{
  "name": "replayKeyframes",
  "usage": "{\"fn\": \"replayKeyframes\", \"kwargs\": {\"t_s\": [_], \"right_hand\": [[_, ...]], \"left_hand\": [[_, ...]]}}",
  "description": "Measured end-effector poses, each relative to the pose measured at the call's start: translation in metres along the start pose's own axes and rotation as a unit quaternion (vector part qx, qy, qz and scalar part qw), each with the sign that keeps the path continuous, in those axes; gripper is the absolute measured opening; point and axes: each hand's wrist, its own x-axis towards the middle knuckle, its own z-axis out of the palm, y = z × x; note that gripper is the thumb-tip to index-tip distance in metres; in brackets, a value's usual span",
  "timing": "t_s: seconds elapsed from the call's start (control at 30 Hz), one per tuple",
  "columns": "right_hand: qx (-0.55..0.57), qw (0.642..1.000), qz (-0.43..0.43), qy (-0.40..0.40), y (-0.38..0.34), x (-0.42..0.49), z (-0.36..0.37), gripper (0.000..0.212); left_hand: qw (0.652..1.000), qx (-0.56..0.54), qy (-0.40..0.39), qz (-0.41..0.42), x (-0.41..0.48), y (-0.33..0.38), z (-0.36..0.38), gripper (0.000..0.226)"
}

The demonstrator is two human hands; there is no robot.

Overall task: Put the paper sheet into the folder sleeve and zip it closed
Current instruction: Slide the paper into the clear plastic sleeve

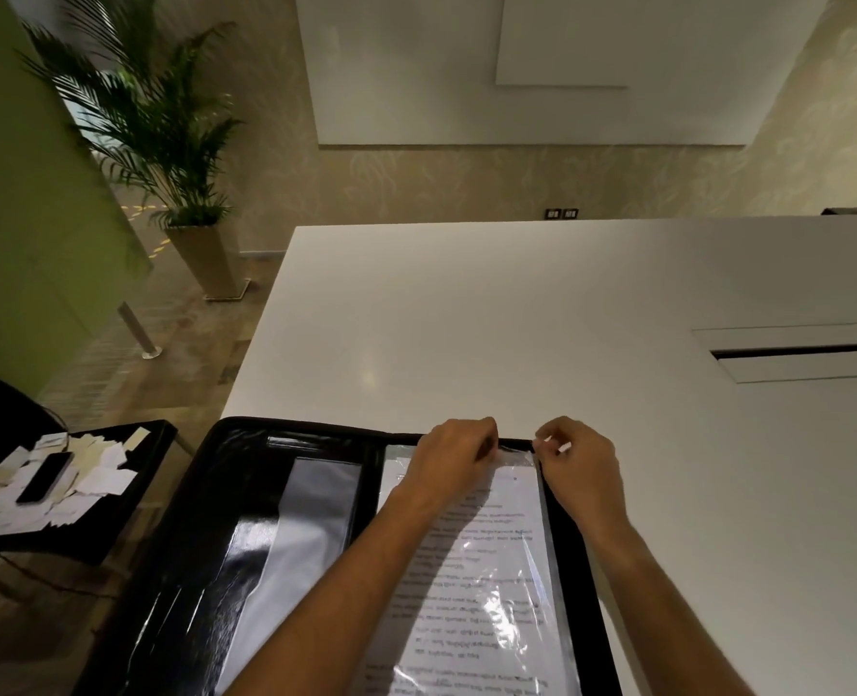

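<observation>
A black folder (246, 494) lies open at the near left corner of the white table (517, 319). Its right half carries a clear plastic sleeve (542, 560), and a printed paper sheet (481, 555) lies inside it under the plastic. My left hand (454, 452) pinches the sleeve's top edge near the middle. My right hand (579, 462) pinches the same top edge at the right corner, fingers closed on it. Whether a zip slider is between the fingers is hidden. The folder's left half shows glossy pockets with a grey sheet (311, 504).
To the left stands a dark side table (150, 444) with several paper slips and a black phone (45, 477). A potted palm (165, 143) stands on the floor beyond. A cable slot (798, 351) is cut into the table at the right.
</observation>
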Motion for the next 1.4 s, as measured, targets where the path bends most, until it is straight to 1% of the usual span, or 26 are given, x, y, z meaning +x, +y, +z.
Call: {"fn": "replayKeyframes", "kwargs": {"t_s": [0.03, 0.13, 0.3, 0.37, 0.4, 0.47, 0.53, 0.6, 0.7, 0.77, 0.87, 0.93, 1.0, 1.03, 1.13, 1.2, 1.23, 1.3, 1.4], "right_hand": [[0.016, 1.000, 0.024, 0.006, 0.004, -0.009, 0.001, 0.011], [0.040, 0.997, 0.058, -0.025, 0.012, -0.032, 0.004, 0.015], [0.054, 0.995, 0.078, -0.023, 0.014, -0.057, 0.005, 0.020], [0.053, 0.995, 0.082, -0.023, 0.013, -0.064, 0.002, 0.022], [0.047, 0.995, 0.083, -0.024, 0.011, -0.069, -0.001, 0.023], [0.009, 0.997, 0.077, -0.023, 0.007, -0.080, -0.005, 0.029], [-0.048, 0.996, 0.076, -0.015, 0.001, -0.095, -0.008, 0.032], [-0.107, 0.992, 0.066, -0.010, -0.007, -0.114, -0.011, 0.033], [-0.195, 0.981, 0.000, -0.002, -0.023, -0.142, -0.006, 0.031], [-0.218, 0.975, -0.038, -0.007, -0.033, -0.160, 0.002, 0.031], [-0.255, 0.964, -0.071, -0.031, -0.042, -0.182, 0.017, 0.032], [-0.270, 0.959, -0.081, -0.026, -0.044, -0.195, 0.024, 0.030], [-0.271, 0.958, -0.088, -0.014, -0.045, -0.208, 0.028, 0.028], [-0.270, 0.958, -0.097, -0.011, -0.045, -0.214, 0.028, 0.026], [-0.264, 0.955, -0.135, -0.013, -0.047, -0.231, 0.029, 0.017], [-0.236, 0.958, -0.159, -0.021, -0.052, -0.245, 0.032, 0.012], [-0.222, 0.959, -0.174, -0.026, -0.055, -0.253, 0.034, 0.011], [-0.200, 0.956, -0.213, -0.039, -0.060, -0.271, 0.040, 0.007], [-0.172, 0.945, -0.269, -0.070, -0.064, -0.296, 0.049, 0.005]], "left_hand": [[1.000, -0.003, 0.000, 0.002, 0.000, 0.000, 0.000, 0.010], [1.000, 0.004, -0.005, 0.011, 0.001, -0.001, 0.004, 0.014], [1.000, 0.014, -0.010, 0.026, 0.001, -0.003, 0.010, 0.015], [1.000, -0.002, -0.015, 0.021, 0.000, -0.004, 0.009, 0.016], [1.000, -0.023, -0.018, 0.012, -0.002, -0.005, 0.007, 0.021], [0.996, -0.083, -0.005, -0.007, -0.011, -0.007, 0.000, 0.039], [0.995, -0.097, 0.033, -0.013, -0.030, -0.012, -0.009, 0.050], [0.996, -0.046, 0.080, -0.016, -0.054, -0.020, -0.017, 0.046], [0.990, 0.030, 0.133, -0.043, -0.098, -0.027, -0.028, 0.032], [0.986, 0.042, 0.152, -0.047, -0.130, -0.020, -0.028, 0.028], [0.991, 0.038, 0.131, -0.020, -0.169, -0.002, -0.018, 0.031], [0.994, 0.061, 0.087, -0.017, -0.186, 0.004, -0.012, 0.039], [0.996, 0.070, 0.046, -0.044, -0.199, 0.006, -0.017, 0.042], [0.995, 0.059, 0.050, -0.055, -0.206, 0.006, -0.022, 0.040], [0.988, 0.019, 0.122, -0.091, -0.234, 0.000, -0.039, 0.027], [0.978, 0.013, 0.166, -0.123, -0.255, -0.008, -0.053, 0.027], [0.971, 0.030, 0.186, -0.146, -0.267, -0.013, -0.060, 0.028], [0.945, 0.084, 0.215, -0.232, -0.289, -0.026, -0.075, 0.036], [0.884, 0.120, 0.205, -0.402, -0.317, -0.049, -0.096, 0.062]]}}
